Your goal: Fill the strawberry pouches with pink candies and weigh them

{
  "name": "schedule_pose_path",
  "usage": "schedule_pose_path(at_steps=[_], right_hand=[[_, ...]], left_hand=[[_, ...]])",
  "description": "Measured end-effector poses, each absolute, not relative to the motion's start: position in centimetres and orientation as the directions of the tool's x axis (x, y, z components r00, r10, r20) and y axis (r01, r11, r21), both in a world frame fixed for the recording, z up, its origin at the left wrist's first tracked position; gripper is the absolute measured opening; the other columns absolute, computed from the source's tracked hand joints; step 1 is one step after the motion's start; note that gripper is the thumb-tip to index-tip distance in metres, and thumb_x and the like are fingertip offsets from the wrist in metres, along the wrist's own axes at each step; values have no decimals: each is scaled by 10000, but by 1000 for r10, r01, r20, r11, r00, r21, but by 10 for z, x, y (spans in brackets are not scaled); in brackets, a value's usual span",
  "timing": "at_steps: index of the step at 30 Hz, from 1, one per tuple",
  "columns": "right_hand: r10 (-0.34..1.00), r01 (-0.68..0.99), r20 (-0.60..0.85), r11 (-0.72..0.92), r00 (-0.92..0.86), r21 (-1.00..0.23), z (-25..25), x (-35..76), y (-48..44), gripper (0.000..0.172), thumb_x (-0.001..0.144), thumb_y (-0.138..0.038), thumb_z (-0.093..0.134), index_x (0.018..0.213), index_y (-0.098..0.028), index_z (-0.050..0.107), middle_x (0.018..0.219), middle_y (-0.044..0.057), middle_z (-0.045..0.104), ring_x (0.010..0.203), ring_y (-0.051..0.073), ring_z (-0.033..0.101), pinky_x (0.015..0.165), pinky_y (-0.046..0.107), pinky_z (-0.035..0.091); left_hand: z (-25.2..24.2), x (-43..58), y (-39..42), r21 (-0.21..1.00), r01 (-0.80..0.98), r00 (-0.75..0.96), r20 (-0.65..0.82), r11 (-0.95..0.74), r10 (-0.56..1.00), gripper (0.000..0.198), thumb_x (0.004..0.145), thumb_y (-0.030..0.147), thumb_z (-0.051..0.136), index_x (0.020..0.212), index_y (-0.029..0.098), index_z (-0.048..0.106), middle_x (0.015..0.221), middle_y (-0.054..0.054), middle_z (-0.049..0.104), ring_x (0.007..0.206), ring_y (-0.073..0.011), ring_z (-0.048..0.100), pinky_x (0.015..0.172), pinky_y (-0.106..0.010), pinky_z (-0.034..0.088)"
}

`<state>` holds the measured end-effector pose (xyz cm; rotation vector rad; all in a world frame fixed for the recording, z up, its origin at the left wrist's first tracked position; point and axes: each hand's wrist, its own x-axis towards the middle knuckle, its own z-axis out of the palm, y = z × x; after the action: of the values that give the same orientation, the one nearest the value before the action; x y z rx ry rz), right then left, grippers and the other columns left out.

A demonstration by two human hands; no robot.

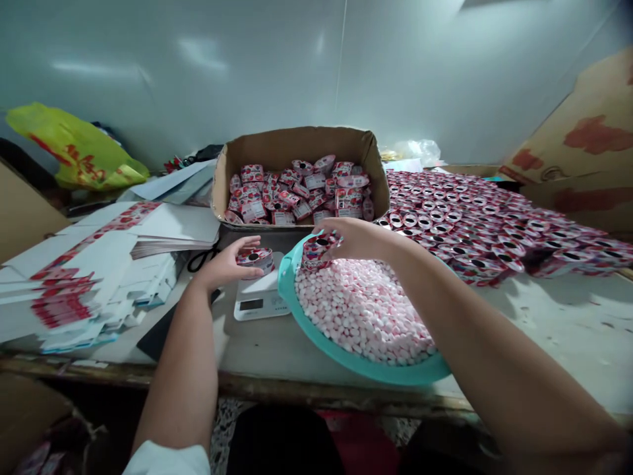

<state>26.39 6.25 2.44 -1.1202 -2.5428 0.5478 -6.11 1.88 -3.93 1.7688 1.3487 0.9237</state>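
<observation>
My left hand (233,262) is wrapped around the side of a small red-and-white printed pack (258,261) on a white digital scale (262,305). My right hand (341,241) grips another such pack (315,251), which has a dark opening on top, at the left rim of a turquoise basin (346,361). Small white and pink candies (366,310) fill the basin. The underside of the pack in my right hand is partly hidden by the candies and the fingers.
Behind stands a cardboard box (297,142) of packs. Many upright packs (459,218) with dark openings cover the right side. Flat printed cartons (74,284) lie left, below a yellow bag (74,148). The table's front edge (277,389) runs near my body.
</observation>
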Motion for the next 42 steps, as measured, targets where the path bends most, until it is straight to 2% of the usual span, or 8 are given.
schedule_pose_path(at_steps=[5, 10, 15, 17, 21, 27, 35, 42], right_hand=[[727, 614, 123, 647, -675, -452, 26, 263, 63, 462, 741, -265, 788, 1187, -230, 674, 1175, 46, 712, 956, 211, 663, 794, 286, 478], [764, 627, 122, 599, -634, -498, 22, 267, 66, 446, 725, -305, 791, 1154, -223, 700, 1097, 40, 723, 927, 203, 656, 764, 278, 473], [871, 633, 243, 480, -427, -607, 21, 273, 73, 421, 669, -410, 804, 1003, -175, 704, 955, 22, 692, 817, 171, 602, 696, 266, 435], [911, 656, 316, 411, -266, -633, 23, 279, 75, 418, 679, -446, 782, 965, -156, 687, 887, 16, 661, 750, 150, 550, 641, 259, 394], [927, 781, 373, 255, -31, -570, 25, 293, 78, 457, 663, -463, 777, 979, -153, 666, 809, 1, 606, 697, 141, 483, 588, 263, 324], [955, 820, 296, 193, -31, -539, 20, 290, 80, 448, 630, -481, 792, 911, -161, 651, 735, -21, 562, 670, 135, 466, 567, 261, 305], [953, 803, 277, 256, -118, -539, 23, 282, 77, 408, 629, -459, 812, 851, -180, 614, 738, -26, 517, 645, 121, 423, 555, 273, 279], [967, 813, 224, 229, -125, -535, 24, 281, 76, 435, 604, -468, 833, 842, -185, 603, 652, -53, 451, 604, 107, 374, 534, 271, 239]], left_hand=[[-32, -67, 12, 736, 659, 175, 52, -156, 983, 886, 600, 468, 856, 1391, 228, 538, 1388, -132, 622, 1273, -311, 596, 1095, -449, 453], [-34, -64, 16, 636, 769, 44, 35, -56, 998, 528, 632, 405, 796, 1102, 179, 713, 1027, -73, 759, 968, -298, 701, 903, -394, 539], [-29, -28, 13, 560, 775, -108, 574, -293, 812, 532, 782, 452, 703, 1217, 149, 663, 1155, -107, 683, 1074, -267, 641, 966, -367, 497], [-26, -12, 9, 423, 791, 44, 682, -443, 730, 459, 829, 405, 672, 1229, 180, 670, 1155, -96, 661, 1089, -248, 617, 985, -358, 480], [-20, 0, 1, 217, 760, 375, 624, -613, 686, 386, 887, 397, 635, 1234, 237, 694, 1106, -83, 668, 1065, -256, 587, 981, -383, 466], [-21, -6, 0, 118, 779, 341, 745, -616, 573, 364, 912, 369, 626, 1250, 252, 695, 1157, -95, 653, 1120, -285, 559, 1025, -435, 429], [-19, -12, -1, 134, 740, 426, 664, -659, 614, 351, 911, 348, 640, 1240, 236, 691, 1088, -86, 658, 1032, -262, 574, 905, -388, 481], [-22, -9, 2, -27, 728, 528, 659, -685, 535, 295, 913, 247, 641, 1202, 220, 697, 1055, -77, 672, 994, -244, 569, 994, -435, 471]])
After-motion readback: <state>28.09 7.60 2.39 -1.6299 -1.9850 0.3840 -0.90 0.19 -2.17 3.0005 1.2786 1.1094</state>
